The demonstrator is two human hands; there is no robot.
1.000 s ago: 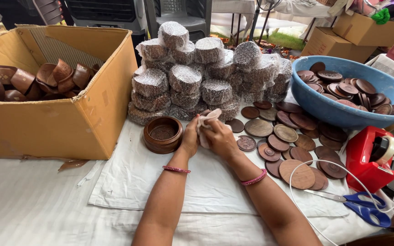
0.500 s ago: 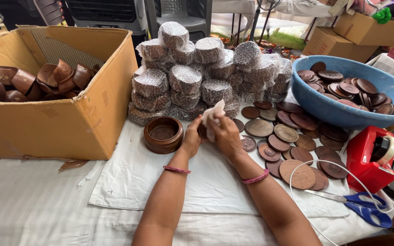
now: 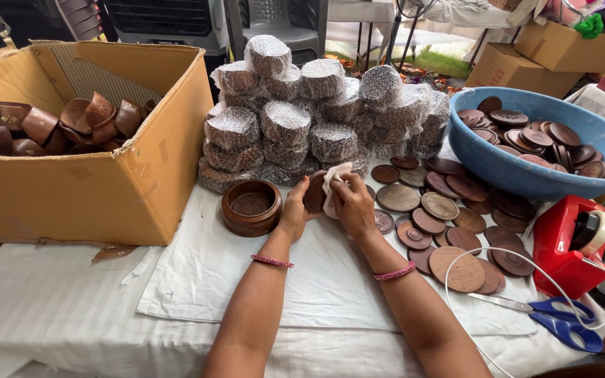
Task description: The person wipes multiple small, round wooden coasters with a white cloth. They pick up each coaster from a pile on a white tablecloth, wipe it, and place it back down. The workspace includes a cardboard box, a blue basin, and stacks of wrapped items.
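Both hands sit lower than half a second ago: left hand (image 3: 294,210) grips a wooden lid (image 3: 314,192), right hand (image 3: 353,204) pinches a white cloth (image 3: 332,183) against it; foil-wrapped bundles (image 3: 302,119) stacked just beyond.

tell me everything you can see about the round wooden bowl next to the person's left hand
The bowl is a small, round, dark brown piece that looks like turned wood, with ridged bands around its thick wall and a carved pattern on its inner floor. It stands upright and open, with nothing inside, on the white cloth, between the cardboard box and the left hand, in front of the wrapped stacks. Nothing grips it.
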